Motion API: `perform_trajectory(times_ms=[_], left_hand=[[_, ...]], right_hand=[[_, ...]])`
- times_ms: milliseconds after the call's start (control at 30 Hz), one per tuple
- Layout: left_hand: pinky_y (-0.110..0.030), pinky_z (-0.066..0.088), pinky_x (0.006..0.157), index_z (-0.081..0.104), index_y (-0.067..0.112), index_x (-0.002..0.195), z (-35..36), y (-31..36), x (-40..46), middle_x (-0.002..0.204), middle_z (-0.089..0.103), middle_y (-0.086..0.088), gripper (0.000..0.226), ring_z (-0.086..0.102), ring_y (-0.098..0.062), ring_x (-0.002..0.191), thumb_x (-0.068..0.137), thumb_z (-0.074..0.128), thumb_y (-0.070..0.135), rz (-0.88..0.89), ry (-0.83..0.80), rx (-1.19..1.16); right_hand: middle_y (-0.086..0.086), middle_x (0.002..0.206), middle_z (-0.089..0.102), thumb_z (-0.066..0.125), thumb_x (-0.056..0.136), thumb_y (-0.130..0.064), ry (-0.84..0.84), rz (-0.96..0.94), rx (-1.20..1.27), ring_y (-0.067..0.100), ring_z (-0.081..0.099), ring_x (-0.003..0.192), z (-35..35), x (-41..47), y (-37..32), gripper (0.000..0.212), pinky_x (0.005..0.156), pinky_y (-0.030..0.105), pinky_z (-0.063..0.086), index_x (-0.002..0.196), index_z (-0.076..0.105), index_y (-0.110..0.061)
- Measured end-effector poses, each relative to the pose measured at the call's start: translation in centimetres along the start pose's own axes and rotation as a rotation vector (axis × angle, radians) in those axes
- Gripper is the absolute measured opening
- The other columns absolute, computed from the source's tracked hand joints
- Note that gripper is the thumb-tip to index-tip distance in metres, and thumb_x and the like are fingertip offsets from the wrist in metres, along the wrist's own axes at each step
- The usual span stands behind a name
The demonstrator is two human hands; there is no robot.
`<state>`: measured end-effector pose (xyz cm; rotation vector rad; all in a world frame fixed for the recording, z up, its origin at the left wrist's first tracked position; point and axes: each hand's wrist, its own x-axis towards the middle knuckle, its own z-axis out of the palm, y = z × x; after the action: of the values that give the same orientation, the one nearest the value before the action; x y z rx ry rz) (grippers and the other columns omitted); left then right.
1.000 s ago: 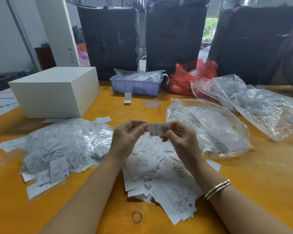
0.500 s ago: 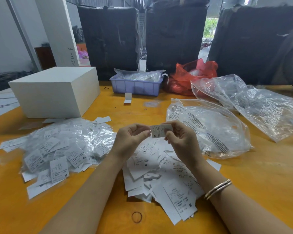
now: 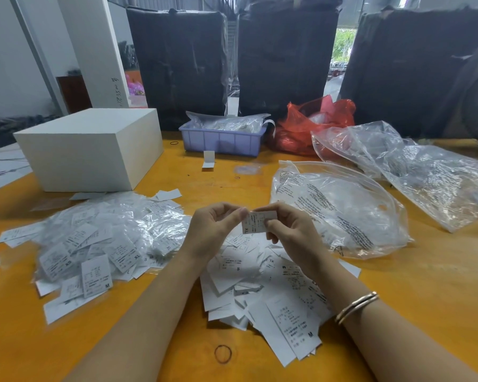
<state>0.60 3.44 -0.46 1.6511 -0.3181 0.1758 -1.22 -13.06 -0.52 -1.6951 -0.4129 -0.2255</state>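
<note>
Up above the loose pile of size labels (image 3: 260, 285) on the orange bench (image 3: 398, 285), one XL label (image 3: 255, 223) sits between both hands. The right hand (image 3: 290, 235) has a tight thumb-and-finger grip on it, and the left hand (image 3: 215, 232) has a curled grip nipping its left edge.

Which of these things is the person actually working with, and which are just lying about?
In use: label, pinched by left hand and right hand; loose label pile beneath; bagged label pile.
Lying about: white box, purple tray, red bag, rubber band, clear bags.
</note>
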Motion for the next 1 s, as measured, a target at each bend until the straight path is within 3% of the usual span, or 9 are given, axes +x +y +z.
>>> perform_trajectory(times_ms=[167,267,433,600,700,767,833,900,1000], left_hand=[[-0.013,0.049,0.063,0.070,0.013,0.085,-0.1,0.1,0.0,0.077,0.071,0.005,0.007,0.065,-0.001,0.071,0.079,0.071,0.016,-0.021,-0.023,-0.063],[-0.017,0.052,0.068,0.069,0.014,0.086,0.0,0.1,-0.1,0.080,0.073,0.003,0.011,0.068,-0.009,0.078,0.077,0.073,0.010,-0.039,-0.072,-0.049],[-0.014,0.050,0.060,0.068,0.015,0.081,0.0,0.2,0.0,0.073,0.070,0.007,0.006,0.065,-0.003,0.070,0.079,0.071,0.011,-0.021,0.040,-0.072],[-0.017,0.050,0.060,0.068,0.014,0.082,0.0,0.3,-0.3,0.075,0.072,0.001,0.004,0.068,-0.011,0.072,0.080,0.071,0.015,-0.024,-0.018,-0.038],[-0.011,0.046,0.055,0.067,0.019,0.080,-0.3,0.3,-0.2,0.069,0.070,0.009,0.004,0.063,0.000,0.065,0.082,0.069,0.018,-0.024,0.070,-0.018],[-0.011,0.048,0.059,0.065,0.022,0.081,-0.9,0.2,0.2,0.074,0.068,0.009,0.005,0.063,0.001,0.069,0.084,0.068,0.018,-0.004,0.221,0.033],[-0.017,0.050,0.065,0.064,0.020,0.086,-1.9,0.1,0.5,0.081,0.066,0.006,0.003,0.062,-0.006,0.077,0.087,0.065,0.017,0.037,0.380,0.196],[-0.019,0.046,0.064,0.064,0.018,0.095,-3.0,-0.1,0.6,0.081,0.063,0.006,0.006,0.060,-0.012,0.076,0.089,0.063,0.018,0.069,0.489,0.445],[-0.032,0.045,0.076,0.062,0.018,0.106,-4.2,-0.6,0.5,0.086,0.065,0.001,0.016,0.058,-0.021,0.080,0.091,0.058,0.020,0.017,0.549,0.788]], right_hand=[[0.000,0.066,0.057,0.054,0.088,0.002,-0.038,0.017,-0.017,0.006,0.049,0.059,0.0,0.1,0.1,0.034,0.054,0.019,0.040,0.107,0.055,-0.026],[0.000,0.061,0.056,0.062,0.087,-0.004,0.003,0.012,-0.028,0.007,0.051,0.056,0.3,0.2,0.1,0.030,0.055,0.021,0.042,0.105,0.047,-0.023],[0.003,0.070,0.065,0.061,0.087,-0.001,0.094,-0.021,0.045,0.004,0.059,0.059,0.5,0.2,-0.1,0.006,0.056,0.017,0.047,0.089,0.059,-0.007],[0.003,0.074,0.068,0.061,0.086,0.000,-0.009,0.008,-0.070,0.005,0.061,0.065,0.9,0.1,0.1,0.011,0.061,0.019,0.050,0.087,0.068,-0.008],[0.002,0.085,0.069,0.059,0.089,-0.005,0.045,-0.116,-0.313,0.000,0.056,0.067,0.3,0.3,0.1,0.014,0.063,0.015,0.046,0.095,0.070,-0.012],[0.006,0.090,0.068,0.058,0.088,-0.001,0.264,-0.286,-0.501,0.007,0.058,0.075,-0.9,0.8,0.1,0.016,0.071,0.017,0.048,0.098,0.068,-0.008],[0.010,0.091,0.068,0.057,0.087,0.001,0.489,-0.361,-0.688,0.020,0.062,0.082,-2.7,1.4,0.2,0.016,0.078,0.031,0.051,0.098,0.068,-0.003],[0.011,0.098,0.068,0.055,0.089,-0.005,0.589,-0.261,-0.904,0.026,0.062,0.089,-4.9,1.8,0.7,0.018,0.080,0.037,0.047,0.102,0.068,-0.005],[0.008,0.114,0.062,0.045,0.095,-0.019,0.481,0.104,-1.194,0.028,0.055,0.103,-7.5,2.0,2.4,0.027,0.085,0.037,0.034,0.115,0.062,-0.010]])
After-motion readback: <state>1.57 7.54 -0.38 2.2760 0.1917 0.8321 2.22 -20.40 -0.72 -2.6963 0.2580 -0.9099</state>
